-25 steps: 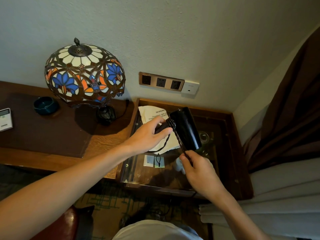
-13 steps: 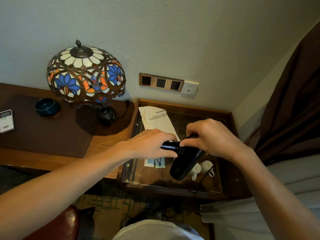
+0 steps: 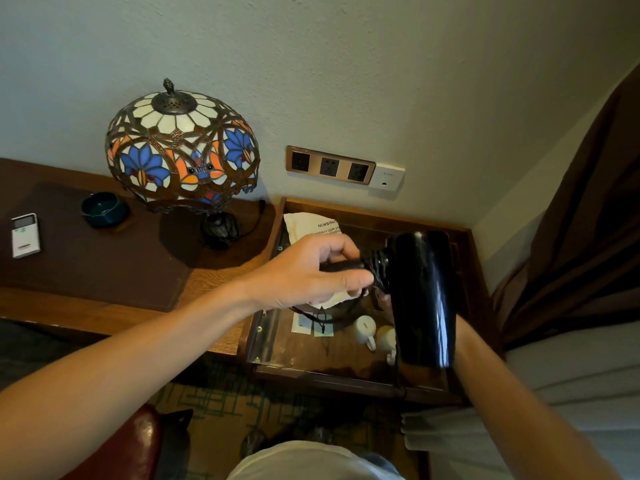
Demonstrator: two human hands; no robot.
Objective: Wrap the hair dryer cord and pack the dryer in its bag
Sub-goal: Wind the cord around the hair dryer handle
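Two cups [image 3: 372, 332] sit under glass behind the dryer [image 3: 420, 299]

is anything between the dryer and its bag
Yes: the left hand, shut on the dryer handle, sits over the white bag lying at the back left of the glass-topped table. Nothing else visible lies between them.
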